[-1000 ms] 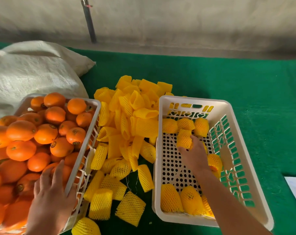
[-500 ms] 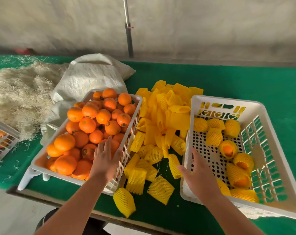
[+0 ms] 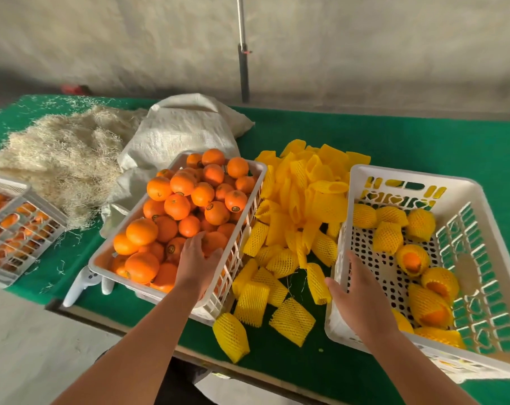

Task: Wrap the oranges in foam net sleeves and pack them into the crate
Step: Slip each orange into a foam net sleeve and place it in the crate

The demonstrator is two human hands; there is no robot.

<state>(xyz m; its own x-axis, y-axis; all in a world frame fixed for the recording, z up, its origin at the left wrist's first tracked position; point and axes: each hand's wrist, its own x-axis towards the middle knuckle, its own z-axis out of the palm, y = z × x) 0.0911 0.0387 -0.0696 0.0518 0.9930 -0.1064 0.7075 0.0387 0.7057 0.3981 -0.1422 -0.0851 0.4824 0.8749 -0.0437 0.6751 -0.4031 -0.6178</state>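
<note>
Glossy bare oranges (image 3: 177,217) heaped, your left hand (image 3: 196,266) grasping one, right hand (image 3: 362,302) released, nine netted oranges (image 3: 413,260) in crate (image 3: 344,270)

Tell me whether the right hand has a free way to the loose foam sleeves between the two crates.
Probably yes: the right hand hovers open beside the foam sleeves, with nothing lying between them.

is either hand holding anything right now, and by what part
The left hand rests on an orange in the crate of bare oranges; whether it grips cannot be told. The right hand holds nothing, its fingers straight.
</note>
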